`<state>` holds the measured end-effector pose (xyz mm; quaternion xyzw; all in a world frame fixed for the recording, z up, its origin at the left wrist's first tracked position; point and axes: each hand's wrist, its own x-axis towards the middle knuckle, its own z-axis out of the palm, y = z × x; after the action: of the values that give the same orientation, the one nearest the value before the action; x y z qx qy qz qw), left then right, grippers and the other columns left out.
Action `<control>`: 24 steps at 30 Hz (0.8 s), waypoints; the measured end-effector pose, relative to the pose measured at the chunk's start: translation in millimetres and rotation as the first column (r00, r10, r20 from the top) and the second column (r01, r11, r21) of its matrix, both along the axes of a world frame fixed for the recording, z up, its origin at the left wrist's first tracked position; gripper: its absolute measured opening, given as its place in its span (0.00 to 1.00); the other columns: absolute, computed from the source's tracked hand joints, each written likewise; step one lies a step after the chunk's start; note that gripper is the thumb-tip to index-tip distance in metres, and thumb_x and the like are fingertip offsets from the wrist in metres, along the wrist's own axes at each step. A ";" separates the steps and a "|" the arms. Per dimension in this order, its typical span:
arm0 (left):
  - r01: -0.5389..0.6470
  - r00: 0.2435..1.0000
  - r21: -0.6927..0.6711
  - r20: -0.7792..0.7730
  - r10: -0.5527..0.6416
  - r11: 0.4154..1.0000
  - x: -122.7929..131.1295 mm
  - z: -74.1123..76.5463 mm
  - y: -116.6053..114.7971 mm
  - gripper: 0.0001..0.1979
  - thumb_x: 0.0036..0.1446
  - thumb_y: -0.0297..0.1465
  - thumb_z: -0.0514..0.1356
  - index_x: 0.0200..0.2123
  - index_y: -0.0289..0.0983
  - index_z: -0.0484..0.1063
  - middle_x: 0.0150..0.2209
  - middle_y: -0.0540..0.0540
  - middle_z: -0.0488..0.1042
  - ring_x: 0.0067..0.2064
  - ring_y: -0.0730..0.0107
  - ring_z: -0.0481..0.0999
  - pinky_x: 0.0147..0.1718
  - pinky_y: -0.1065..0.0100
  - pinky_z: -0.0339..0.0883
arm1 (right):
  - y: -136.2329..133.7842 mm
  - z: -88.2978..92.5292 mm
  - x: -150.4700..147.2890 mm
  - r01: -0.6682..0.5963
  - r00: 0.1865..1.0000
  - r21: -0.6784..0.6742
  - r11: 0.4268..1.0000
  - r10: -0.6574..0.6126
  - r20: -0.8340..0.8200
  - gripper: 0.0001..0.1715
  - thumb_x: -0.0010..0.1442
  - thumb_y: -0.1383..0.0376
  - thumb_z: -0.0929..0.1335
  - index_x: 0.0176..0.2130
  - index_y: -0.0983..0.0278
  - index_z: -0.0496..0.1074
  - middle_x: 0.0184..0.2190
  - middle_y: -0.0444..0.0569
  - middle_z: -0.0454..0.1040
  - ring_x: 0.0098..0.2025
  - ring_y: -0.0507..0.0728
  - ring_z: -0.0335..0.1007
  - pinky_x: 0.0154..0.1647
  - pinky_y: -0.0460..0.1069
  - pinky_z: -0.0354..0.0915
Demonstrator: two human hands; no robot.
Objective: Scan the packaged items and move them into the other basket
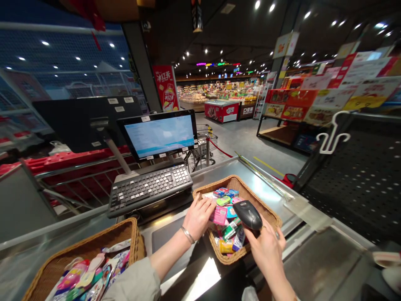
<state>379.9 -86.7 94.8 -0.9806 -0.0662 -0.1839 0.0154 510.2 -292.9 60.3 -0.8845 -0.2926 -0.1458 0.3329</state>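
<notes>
My left hand [199, 217] reaches into a wicker basket [269, 211] on the steel checkout counter, its fingers closed round a pink packet [219, 215]. The basket holds several small colourful packs. My right hand [267, 248] grips a black handheld barcode scanner [248, 214], held over the basket just right of the pink packet. A silver bracelet sits on my left wrist.
A second wicker basket [94, 244] with sweets and packets stands at the lower left. A keyboard [150, 188] and till screen [161, 134] sit behind the hands. A black perforated panel [360, 179] with a white hook rises at the right. Shop aisles lie beyond.
</notes>
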 end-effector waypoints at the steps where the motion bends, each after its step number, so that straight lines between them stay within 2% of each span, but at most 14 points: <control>1: 0.023 0.999 -0.019 -0.026 -0.023 1.000 3.2 -2.1 -0.8 0.31 0.54 0.34 0.64 0.61 0.37 0.62 0.60 0.38 0.69 0.61 0.54 0.67 0.66 0.46 0.48 | -0.6 -0.7 2.1 0.005 1.000 -0.003 1.000 -0.005 -0.003 0.29 0.60 0.49 0.58 0.46 0.64 0.74 0.52 0.58 0.75 0.56 0.65 0.67 0.62 0.64 0.45; 4: 0.066 0.991 -0.078 -0.111 -0.075 0.995 12.6 -9.1 -6.0 0.33 0.53 0.35 0.65 0.61 0.38 0.61 0.61 0.38 0.68 0.62 0.53 0.66 0.66 0.46 0.46 | -2.5 -1.9 7.4 0.024 1.000 0.000 1.000 -0.024 -0.014 0.29 0.60 0.48 0.59 0.47 0.64 0.74 0.53 0.57 0.75 0.56 0.65 0.67 0.62 0.64 0.45; 11: 0.044 0.955 -0.150 -0.285 -0.086 0.988 31.4 -25.1 -15.6 0.35 0.49 0.35 0.68 0.60 0.37 0.62 0.62 0.37 0.66 0.63 0.49 0.63 0.65 0.45 0.46 | -8.1 -6.4 18.3 0.064 0.997 0.003 0.998 -0.064 -0.045 0.30 0.60 0.46 0.60 0.48 0.63 0.74 0.52 0.56 0.75 0.56 0.65 0.68 0.62 0.64 0.44; 16: 0.063 0.933 -0.185 -0.337 -0.124 0.981 37.8 -32.5 -14.7 0.36 0.48 0.34 0.68 0.61 0.40 0.62 0.64 0.39 0.64 0.65 0.50 0.61 0.65 0.43 0.45 | -11.3 -9.0 21.3 0.092 0.995 -0.023 0.995 -0.093 -0.035 0.32 0.61 0.46 0.59 0.45 0.66 0.75 0.52 0.59 0.75 0.56 0.65 0.68 0.63 0.63 0.44; 21: 0.141 0.905 -0.217 -0.368 -0.215 0.966 40.8 -37.5 -16.2 0.35 0.50 0.34 0.67 0.61 0.43 0.62 0.64 0.42 0.64 0.67 0.51 0.57 0.65 0.41 0.45 | -9.8 -6.0 19.7 0.118 0.992 -0.023 0.993 -0.119 -0.043 0.33 0.61 0.45 0.57 0.44 0.66 0.76 0.51 0.59 0.76 0.56 0.65 0.68 0.63 0.62 0.44; 24: 0.135 0.889 -0.210 -0.406 -0.212 0.968 42.6 -39.2 -17.3 0.33 0.51 0.32 0.66 0.61 0.42 0.62 0.65 0.41 0.63 0.67 0.50 0.56 0.65 0.40 0.45 | -9.1 -5.2 18.8 0.132 0.989 -0.035 0.991 -0.134 -0.063 0.35 0.61 0.44 0.56 0.44 0.66 0.76 0.50 0.60 0.76 0.56 0.65 0.68 0.63 0.62 0.44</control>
<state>422.4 -104.1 55.6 -0.9964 0.0108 0.0402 -0.0740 529.0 -302.0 55.1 -0.9113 -0.2239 -0.1344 0.3183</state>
